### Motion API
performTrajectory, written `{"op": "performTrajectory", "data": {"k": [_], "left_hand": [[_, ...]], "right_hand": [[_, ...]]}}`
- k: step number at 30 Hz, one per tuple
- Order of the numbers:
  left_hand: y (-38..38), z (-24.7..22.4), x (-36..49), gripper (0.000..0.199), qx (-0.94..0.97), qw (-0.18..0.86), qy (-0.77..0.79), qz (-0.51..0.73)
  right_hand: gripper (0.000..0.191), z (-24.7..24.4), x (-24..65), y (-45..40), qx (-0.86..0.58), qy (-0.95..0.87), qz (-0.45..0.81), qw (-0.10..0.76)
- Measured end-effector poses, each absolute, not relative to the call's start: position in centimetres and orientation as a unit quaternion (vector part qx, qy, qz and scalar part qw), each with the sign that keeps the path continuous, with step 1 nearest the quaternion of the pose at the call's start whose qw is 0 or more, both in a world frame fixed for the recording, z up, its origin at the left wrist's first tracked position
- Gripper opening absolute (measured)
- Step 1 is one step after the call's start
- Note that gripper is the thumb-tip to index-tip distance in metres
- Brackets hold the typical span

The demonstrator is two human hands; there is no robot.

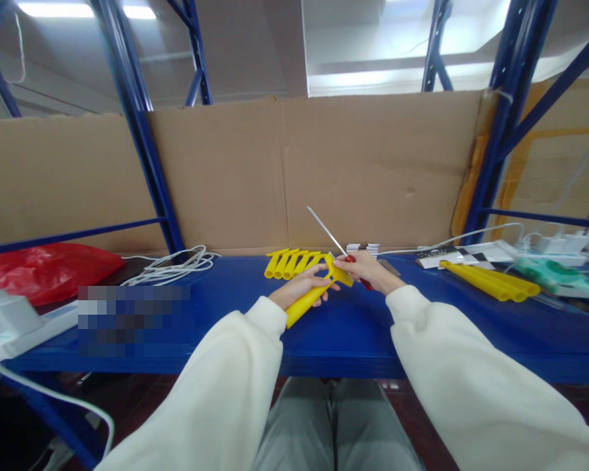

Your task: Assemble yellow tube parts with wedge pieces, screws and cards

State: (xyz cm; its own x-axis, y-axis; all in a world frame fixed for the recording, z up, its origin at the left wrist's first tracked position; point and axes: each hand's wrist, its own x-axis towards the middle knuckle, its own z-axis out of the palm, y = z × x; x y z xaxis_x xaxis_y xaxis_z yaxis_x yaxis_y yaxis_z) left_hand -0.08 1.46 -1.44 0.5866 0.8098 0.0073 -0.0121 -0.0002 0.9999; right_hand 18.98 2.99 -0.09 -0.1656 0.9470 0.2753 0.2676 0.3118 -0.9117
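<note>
My left hand (304,286) is closed around a yellow tube-like handle (300,311) with a wider, angled head. The handle's round end points down toward me, and its head lies between my two hands. A screwdriver (328,231) is gripped in my right hand (369,269), its long metal shaft slanting up and left, away from the yellow head. Its red grip shows partly between my fingers. Just behind my left hand, several similar yellow handles (289,264) stand in a row on the blue shelf (235,314).
More yellow handles (495,282) lie at the right beside flat packets (439,256) and a green-and-white bag (559,278). Small white-and-black packs (363,248) sit behind my right hand. At left are a coiled white cable (191,261), a red plastic bag (59,268) and a power strip (44,330).
</note>
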Motion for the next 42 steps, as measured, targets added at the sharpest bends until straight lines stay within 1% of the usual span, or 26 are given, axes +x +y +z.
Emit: {"op": "performTrajectory", "data": {"k": [11, 16, 22, 26, 35, 42], "left_hand": [[1.5, -1.7, 0.0, 0.057, 0.634, 0.63, 0.312, 0.322], [1.2, -1.6, 0.1, 0.061, 0.629, 0.632, 0.313, 0.327], [1.2, -1.7, 0.1, 0.056, 0.618, 0.638, 0.318, 0.33], [1.2, -1.9, 0.2, 0.053, 0.619, 0.635, 0.316, 0.337], [1.2, -1.8, 0.5, 0.049, 0.607, 0.636, 0.32, 0.353], [1.5, -2.0, 0.5, 0.049, 0.598, 0.644, 0.322, 0.353]], "right_hand": [[0.031, -0.3, 18.7, 2.8, -0.47, -0.661, 0.369, 0.453], [0.029, -0.5, 18.6, 3.0, -0.488, -0.682, 0.319, 0.442], [0.028, -1.1, 18.8, 3.6, -0.485, -0.715, 0.251, 0.436], [0.031, -1.6, 18.9, 4.1, -0.467, -0.724, 0.242, 0.447], [0.029, -2.0, 18.6, 4.7, -0.47, -0.706, 0.21, 0.487], [0.04, -1.9, 19.2, 4.5, -0.452, -0.679, 0.243, 0.525]]}}
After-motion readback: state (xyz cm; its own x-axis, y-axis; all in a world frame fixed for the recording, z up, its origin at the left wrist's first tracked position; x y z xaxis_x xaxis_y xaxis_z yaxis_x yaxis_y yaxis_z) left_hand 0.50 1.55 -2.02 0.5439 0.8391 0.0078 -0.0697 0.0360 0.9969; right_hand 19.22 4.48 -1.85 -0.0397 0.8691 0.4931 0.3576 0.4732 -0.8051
